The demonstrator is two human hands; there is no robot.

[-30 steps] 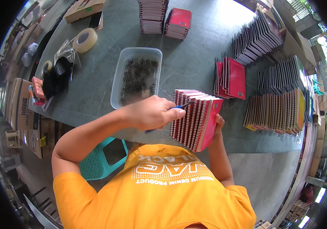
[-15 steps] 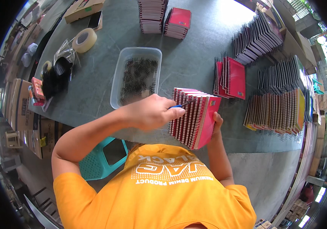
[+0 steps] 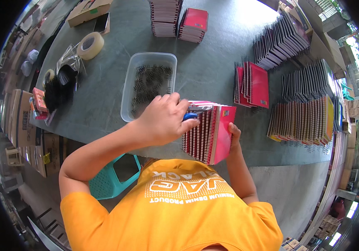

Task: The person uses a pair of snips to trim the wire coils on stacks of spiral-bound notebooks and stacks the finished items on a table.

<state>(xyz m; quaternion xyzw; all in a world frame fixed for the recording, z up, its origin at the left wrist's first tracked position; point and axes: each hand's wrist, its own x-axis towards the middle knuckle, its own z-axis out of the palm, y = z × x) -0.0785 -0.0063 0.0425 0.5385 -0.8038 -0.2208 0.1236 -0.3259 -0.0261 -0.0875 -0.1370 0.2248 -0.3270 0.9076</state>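
A stack of red-covered spiral notebooks (image 3: 221, 138) stands on its lower edges at the table's near side, bindings facing left. My right hand (image 3: 234, 134) is closed around the stack's right side, thumb on the red cover; its other fingers are hidden behind. In my left hand (image 3: 166, 117) is a blue-handled tool (image 3: 190, 116) that looks like small pliers. Its tip reaches the top of the bindings, though the exact contact is too small to tell. Beside my left hand, a clear plastic tub (image 3: 126, 94) contains many short black wire coils (image 3: 148, 85).
Red notebooks (image 3: 258, 85) lie right of centre. Larger stacks of spiral notebooks (image 3: 301, 119) line the right side, and two more stacks (image 3: 193, 25) stand at the back. Tape (image 3: 91, 46) and a cardboard box (image 3: 88, 12) are at left. A green stool (image 3: 108, 180) is below the table edge.
My left hand has turned and rises slightly, its knuckles higher, with more of the blue handle showing. The notebook stack and my right hand have shifted slightly left.
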